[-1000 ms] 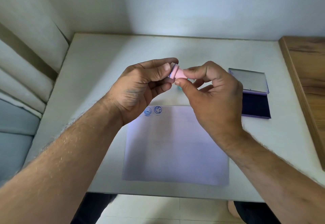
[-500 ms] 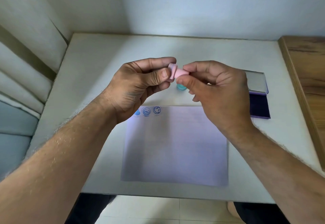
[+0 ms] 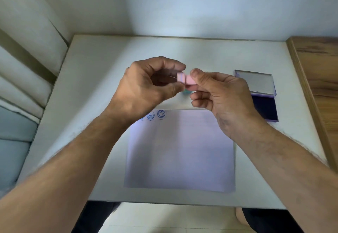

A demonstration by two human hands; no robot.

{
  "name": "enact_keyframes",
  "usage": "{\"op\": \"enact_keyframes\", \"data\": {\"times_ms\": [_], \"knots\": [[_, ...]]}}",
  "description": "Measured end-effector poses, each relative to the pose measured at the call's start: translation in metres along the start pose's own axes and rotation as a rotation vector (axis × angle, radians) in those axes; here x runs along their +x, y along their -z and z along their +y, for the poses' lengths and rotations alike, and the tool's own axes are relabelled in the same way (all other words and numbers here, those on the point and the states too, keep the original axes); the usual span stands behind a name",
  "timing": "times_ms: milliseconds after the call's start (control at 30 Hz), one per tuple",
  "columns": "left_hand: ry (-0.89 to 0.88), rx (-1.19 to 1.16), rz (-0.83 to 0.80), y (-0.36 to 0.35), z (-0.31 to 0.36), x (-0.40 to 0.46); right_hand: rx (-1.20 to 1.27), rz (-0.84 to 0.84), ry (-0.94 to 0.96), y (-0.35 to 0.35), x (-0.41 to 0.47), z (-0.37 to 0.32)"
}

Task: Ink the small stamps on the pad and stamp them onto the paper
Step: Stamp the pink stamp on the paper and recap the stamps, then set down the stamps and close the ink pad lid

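Both hands hold a small pink stamp [image 3: 185,80] in the air above the table. My left hand [image 3: 146,90] pinches its left end, a lighter cap-like piece. My right hand [image 3: 219,94] pinches the pink body between thumb and fingers. Below them a teal stamp [image 3: 186,91] peeks out on the table. The white paper [image 3: 181,150] lies in front of me with blue round smiley prints [image 3: 161,114] at its top left corner. The open ink pad [image 3: 263,106] with dark blue ink and raised lid lies at the right.
The white table [image 3: 102,79] stands against a wall corner. A wooden surface [image 3: 318,79] borders it on the right. A grey cushioned seat [image 3: 14,134] sits at the left. My knees show below the table's front edge.
My hands have shifted slightly; the left hand's fingers have pulled a little left on the stamp's end, and the right hand has turned, uncovering more of the ink pad.
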State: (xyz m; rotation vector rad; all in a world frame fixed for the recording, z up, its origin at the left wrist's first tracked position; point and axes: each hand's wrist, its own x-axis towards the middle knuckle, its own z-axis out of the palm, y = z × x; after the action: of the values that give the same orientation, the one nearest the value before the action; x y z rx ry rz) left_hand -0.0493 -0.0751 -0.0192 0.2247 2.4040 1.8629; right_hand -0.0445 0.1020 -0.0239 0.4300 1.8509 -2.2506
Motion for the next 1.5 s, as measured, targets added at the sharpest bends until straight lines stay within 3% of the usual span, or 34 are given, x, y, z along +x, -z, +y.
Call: {"op": "enact_keyframes", "data": {"times_ms": [100, 333, 633, 900, 1133, 1500], "knots": [[-0.177, 0.355, 0.035, -0.008, 0.000, -0.004, -0.136, 0.038, 0.115, 0.001, -0.001, 0.001], [-0.262, 0.509, 0.167, -0.012, -0.005, -0.002, -0.233, 0.023, 0.218, -0.001, -0.005, 0.001], [0.168, 0.503, 0.283, -0.007, -0.024, 0.004, -0.180, 0.123, 0.252, 0.002, -0.003, -0.001], [0.214, 0.654, 0.206, -0.009, -0.032, 0.006, -0.187, 0.120, 0.265, 0.005, -0.003, 0.000], [0.206, 0.604, 0.215, -0.010, -0.026, 0.004, -0.181, 0.131, 0.263, 0.007, -0.001, 0.001], [0.156, 0.291, 0.343, -0.021, 0.015, -0.008, -0.276, 0.142, 0.262, 0.019, -0.015, 0.000]]}}
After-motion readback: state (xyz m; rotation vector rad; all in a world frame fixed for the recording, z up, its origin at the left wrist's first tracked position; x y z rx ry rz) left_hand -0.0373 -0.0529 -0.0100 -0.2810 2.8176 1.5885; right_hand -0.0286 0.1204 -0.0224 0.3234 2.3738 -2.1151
